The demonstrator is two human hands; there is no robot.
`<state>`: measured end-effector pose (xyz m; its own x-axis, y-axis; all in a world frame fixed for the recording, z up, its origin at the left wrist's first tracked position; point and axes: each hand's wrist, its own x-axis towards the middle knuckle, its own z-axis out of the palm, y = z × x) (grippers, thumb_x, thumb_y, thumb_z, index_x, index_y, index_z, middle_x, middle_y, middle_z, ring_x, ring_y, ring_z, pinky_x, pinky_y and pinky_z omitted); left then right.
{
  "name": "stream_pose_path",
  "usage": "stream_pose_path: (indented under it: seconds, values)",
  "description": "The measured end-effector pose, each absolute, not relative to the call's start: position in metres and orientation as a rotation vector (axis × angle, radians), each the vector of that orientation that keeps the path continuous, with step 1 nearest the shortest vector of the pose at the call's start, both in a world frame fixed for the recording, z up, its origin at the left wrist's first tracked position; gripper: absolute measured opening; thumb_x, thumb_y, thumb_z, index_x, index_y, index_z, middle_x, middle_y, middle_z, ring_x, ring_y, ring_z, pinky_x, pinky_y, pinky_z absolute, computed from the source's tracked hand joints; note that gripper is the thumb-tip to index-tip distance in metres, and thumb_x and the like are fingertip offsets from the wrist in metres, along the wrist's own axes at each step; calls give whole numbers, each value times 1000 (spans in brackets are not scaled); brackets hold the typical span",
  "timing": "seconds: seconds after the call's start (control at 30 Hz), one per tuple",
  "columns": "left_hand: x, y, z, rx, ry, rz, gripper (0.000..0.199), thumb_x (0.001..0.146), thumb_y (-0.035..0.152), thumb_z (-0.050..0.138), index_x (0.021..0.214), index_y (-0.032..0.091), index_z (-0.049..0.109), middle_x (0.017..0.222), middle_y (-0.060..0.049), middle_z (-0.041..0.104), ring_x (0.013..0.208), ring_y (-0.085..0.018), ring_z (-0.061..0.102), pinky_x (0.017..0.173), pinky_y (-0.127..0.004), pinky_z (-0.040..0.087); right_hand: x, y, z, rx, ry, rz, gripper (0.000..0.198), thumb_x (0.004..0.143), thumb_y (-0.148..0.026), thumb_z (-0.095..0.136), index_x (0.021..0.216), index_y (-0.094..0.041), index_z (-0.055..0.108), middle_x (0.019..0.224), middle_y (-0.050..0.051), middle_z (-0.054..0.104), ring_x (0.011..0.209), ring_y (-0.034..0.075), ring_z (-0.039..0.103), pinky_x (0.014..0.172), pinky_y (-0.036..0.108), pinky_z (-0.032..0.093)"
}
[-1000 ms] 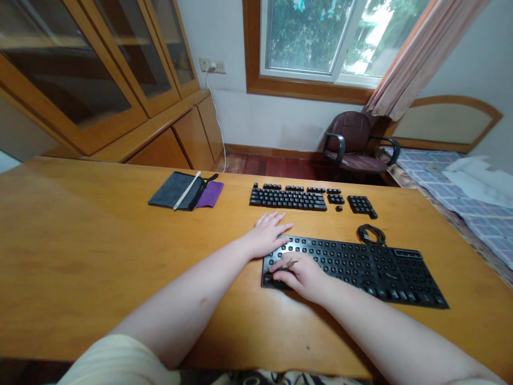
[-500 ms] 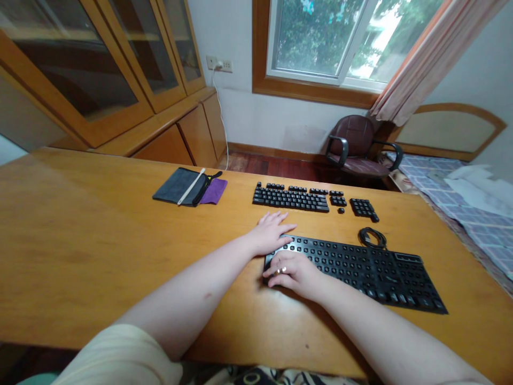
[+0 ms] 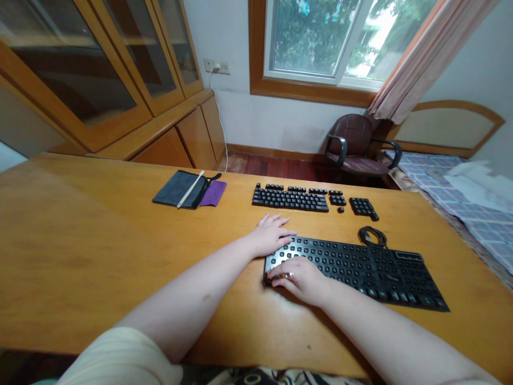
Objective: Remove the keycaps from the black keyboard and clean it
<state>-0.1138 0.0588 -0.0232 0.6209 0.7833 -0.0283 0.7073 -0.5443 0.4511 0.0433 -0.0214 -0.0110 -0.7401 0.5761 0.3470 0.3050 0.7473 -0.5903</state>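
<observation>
A black keyboard (image 3: 348, 270) lies at a slant on the desk, most of its keys bare of caps, with some caps left along the near row. My left hand (image 3: 269, 235) rests with fingers spread at its far left corner, the thumb side touching the frame. My right hand (image 3: 300, 278), with a ring on one finger, pinches at the near left corner. Between its fingertips is a small dark piece that looks like a keycap, mostly hidden. Behind the keyboard, removed keycaps (image 3: 290, 199) sit in rows, with a separate number-pad block (image 3: 362, 206).
A coiled black cable (image 3: 372, 236) lies behind the keyboard. Farther left are a grey pouch (image 3: 174, 190) with a pale stick (image 3: 191, 189) across it and a purple cloth (image 3: 214, 193). Past the wooden desk (image 3: 100, 240) stand a chair (image 3: 355, 141) and a bed.
My right hand has turned slightly and shifted a little toward me, its fingertips now curled at the keyboard's corner. My left hand stays in place. The view has shifted slightly.
</observation>
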Motion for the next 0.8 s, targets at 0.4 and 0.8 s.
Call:
stream_pose_path:
  seconds: [0.4,0.8]
  values:
    - [-112,57,-24,2434,1192,236,35,90,47,42,121,42,56,146,0,38,137,-28,24,110,-56,12,47,-19,-8,-799,-2084,936,21,89,-25,50,93,-26,70,88,1,74,81,16,69,77,29,54]
    - [-131,51,-6,2282,866,838,45,85,35,53,128,23,49,125,-7,58,116,-21,52,103,-38,38,65,6,-18,-1174,-1166,940,32,83,-46,57,89,-16,68,89,10,72,84,23,68,85,40,52]
